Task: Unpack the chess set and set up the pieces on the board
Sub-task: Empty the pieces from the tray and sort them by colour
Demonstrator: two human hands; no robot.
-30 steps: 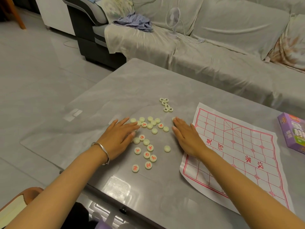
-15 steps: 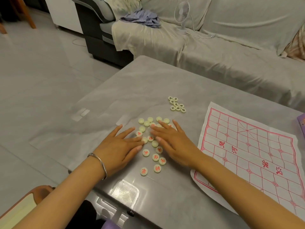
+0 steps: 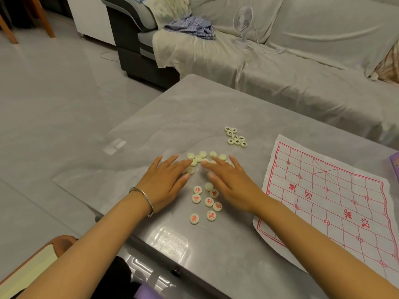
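Observation:
Cream round chess pieces lie loose on the grey table (image 3: 216,104). A face-down heap (image 3: 201,157) sits under my fingertips. My left hand (image 3: 165,180) lies flat with straight fingers touching that heap from the left. Flat over its right side lies my right hand (image 3: 230,181), covering some pieces. Several red-lettered pieces (image 3: 207,201) lie face up between my wrists. A small cluster of black-lettered pieces (image 3: 235,137) sits farther back. The white paper board with red grid (image 3: 336,195) is spread on the right, with no pieces on it.
A purple box (image 3: 394,162) shows at the right edge beyond the board. A clear plastic lid (image 3: 170,242) lies near the table's front edge. A covered sofa (image 3: 302,61) with a small white fan (image 3: 243,20) and a blue cloth (image 3: 192,26) stands behind the table.
My right hand came left off the board's edge onto the heap of pieces. My left hand slid slightly forward against the heap. Pieces have bunched closer together.

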